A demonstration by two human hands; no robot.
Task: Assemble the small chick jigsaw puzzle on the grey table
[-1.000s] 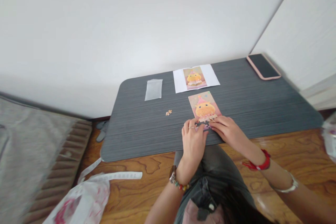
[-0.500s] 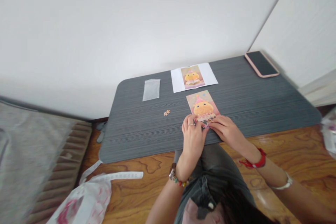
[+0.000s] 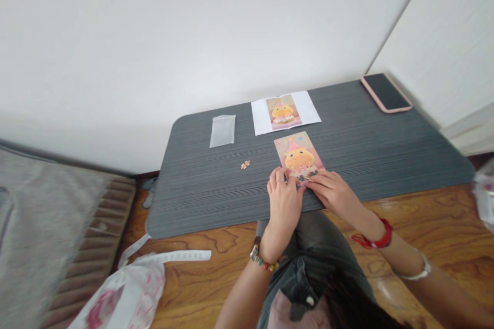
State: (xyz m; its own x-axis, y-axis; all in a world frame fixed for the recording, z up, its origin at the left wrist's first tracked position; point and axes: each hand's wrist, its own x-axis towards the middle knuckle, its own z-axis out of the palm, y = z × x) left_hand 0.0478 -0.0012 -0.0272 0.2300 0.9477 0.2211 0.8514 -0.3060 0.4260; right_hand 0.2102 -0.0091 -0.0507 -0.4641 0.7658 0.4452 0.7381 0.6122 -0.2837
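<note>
Head view: puzzle (image 3: 299, 157) lies flat near front edge of table (image 3: 231, 190), chick picture mostly assembled. Small dark gaps show along bottom row, so likely few pieces left. Left hand (image 3: 284, 199) and right hand (image 3: 335, 193) meet at that bottom edge, fingertips pressed down on pieces; whether either pinches a piece, cannot tell. One loose piece (image 3: 245, 165) apart, to left. Reference print (image 3: 285, 112) and clear bag (image 3: 223, 130) farther back. Phone (image 3: 386, 92) at far right corner. Dark striped tabletop, white walls, wood floor, plastic bag (image 3: 127, 288) on floor.
</note>
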